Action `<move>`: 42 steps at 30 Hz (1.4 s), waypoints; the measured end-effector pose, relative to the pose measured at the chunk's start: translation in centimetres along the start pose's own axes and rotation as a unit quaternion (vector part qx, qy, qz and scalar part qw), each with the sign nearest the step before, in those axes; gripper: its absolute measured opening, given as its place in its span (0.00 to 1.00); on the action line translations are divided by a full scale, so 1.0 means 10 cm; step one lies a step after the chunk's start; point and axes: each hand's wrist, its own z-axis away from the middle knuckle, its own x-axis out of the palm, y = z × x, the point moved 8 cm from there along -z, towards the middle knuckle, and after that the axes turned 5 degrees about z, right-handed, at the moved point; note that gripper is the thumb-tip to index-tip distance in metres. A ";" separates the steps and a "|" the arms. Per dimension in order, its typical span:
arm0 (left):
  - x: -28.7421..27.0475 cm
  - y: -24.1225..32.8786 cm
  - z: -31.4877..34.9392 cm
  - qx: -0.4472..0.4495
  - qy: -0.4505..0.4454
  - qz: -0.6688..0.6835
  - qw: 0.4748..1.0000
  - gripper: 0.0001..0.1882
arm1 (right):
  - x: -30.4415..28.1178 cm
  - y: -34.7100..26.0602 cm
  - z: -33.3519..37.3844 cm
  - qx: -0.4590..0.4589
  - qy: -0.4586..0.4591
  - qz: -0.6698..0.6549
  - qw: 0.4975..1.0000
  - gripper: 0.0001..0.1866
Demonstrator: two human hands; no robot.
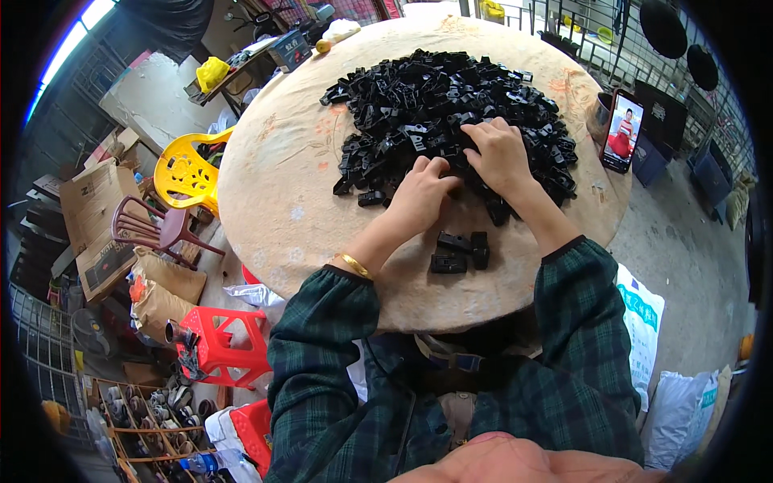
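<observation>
A large heap of small black plastic parts [419,88], clip-like in shape, covers the far middle of a round table [270,181] with a beige cloth. My left hand [420,196] is at the heap's near edge, its fingers curled inward; what they hold, if anything, is hidden. Over the heap's near right part reaches my right hand [501,157], thumb and bent fingers apart, fingertips touching or just above the parts. Nearer to me, below my hands, several loose black parts [460,251] lie together on the cloth.
A phone [622,130] stands upright at the table's right edge beside a dark cup [600,115]. To the left are a yellow chair [187,169], a maroon chair [167,229] and a red stool [229,342]. White sacks [640,322] stand on the floor at right.
</observation>
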 end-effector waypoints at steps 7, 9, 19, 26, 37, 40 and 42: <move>-0.23 -0.14 -0.02 -0.080 0.133 0.130 0.979 0.11 | -0.29 -0.05 0.07 0.001 0.116 -0.264 0.957 0.17; -0.26 -0.28 -0.01 -0.173 0.151 0.286 0.930 0.12 | -0.24 -0.08 0.09 0.024 0.076 -0.313 0.946 0.17; -0.05 -0.46 0.07 -0.226 0.125 0.593 0.763 0.13 | -0.26 -0.21 0.12 0.055 0.064 -0.417 0.905 0.17; 0.01 -0.39 0.05 -0.218 0.096 0.607 0.758 0.11 | -0.35 -0.33 0.15 -0.073 0.129 -0.286 0.947 0.21; -0.07 -0.47 0.10 -0.202 0.187 0.636 0.721 0.14 | -0.03 -0.19 0.17 0.115 0.006 -0.558 0.822 0.18; -0.11 -0.46 0.11 -0.197 0.211 0.622 0.728 0.16 | -0.07 -0.24 0.16 0.090 -0.011 -0.516 0.852 0.17; -0.15 -0.43 0.13 -0.201 0.228 0.622 0.721 0.17 | -0.26 -0.31 0.16 0.028 0.052 -0.376 0.925 0.18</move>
